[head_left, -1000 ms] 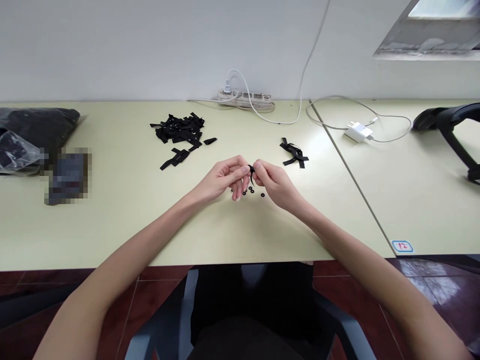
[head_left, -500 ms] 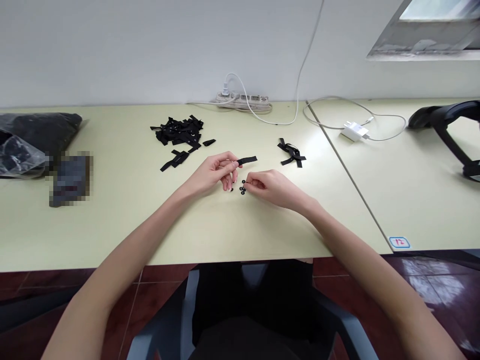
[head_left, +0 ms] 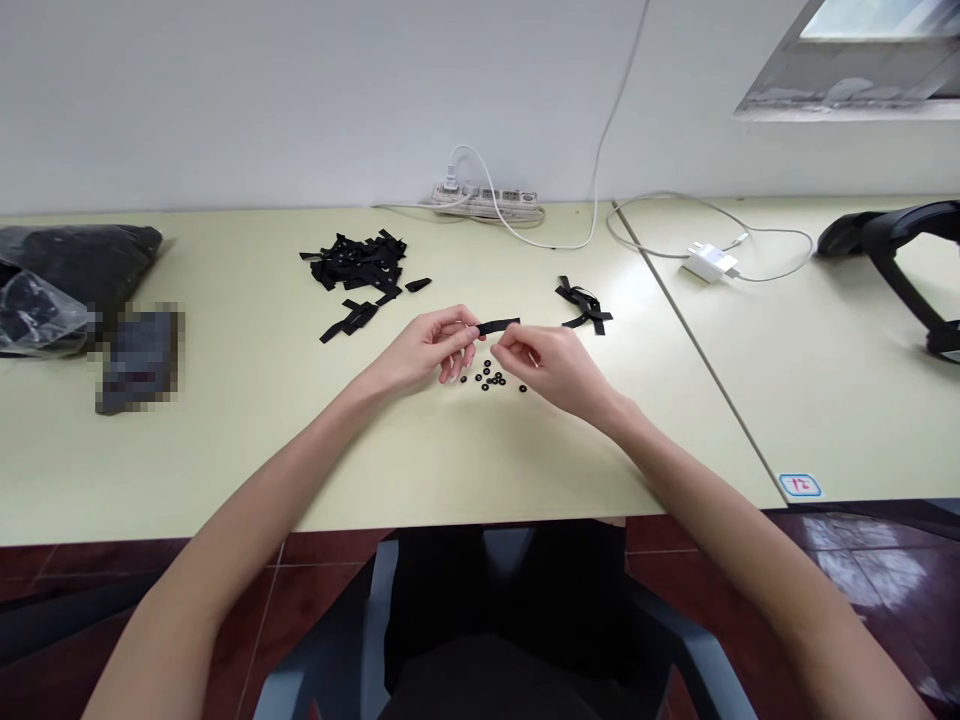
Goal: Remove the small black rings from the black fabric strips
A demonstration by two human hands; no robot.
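Head camera: the left hand (head_left: 433, 345) has the near-left end of a black strip (head_left: 496, 326) pinched between thumb and index, with its other fingers loosely spread below. The strip lies just above the middle of the tabletop (head_left: 420, 470), its long axis running left to right with the right end tipped slightly toward the far side. It points from the left fingers straight across to the right hand (head_left: 553, 358), so it bridges most of the gap between the 2 hands. The left hand is the nearer, being in contact; the right fingers are at the free end, though whether they touch it or only overlap it in this view I cannot tell. Those right fingers are bent inward, thumb and index close together, and I cannot tell if anything small is held between them.

Small black rings (head_left: 493, 380) lie loosely grouped on the near side of the strip, below the gap between the hands, with 1 slightly apart to the right. A heap of black strips (head_left: 360, 262) lies far left, and a smaller bundle (head_left: 583, 304) sits beyond the right hand.
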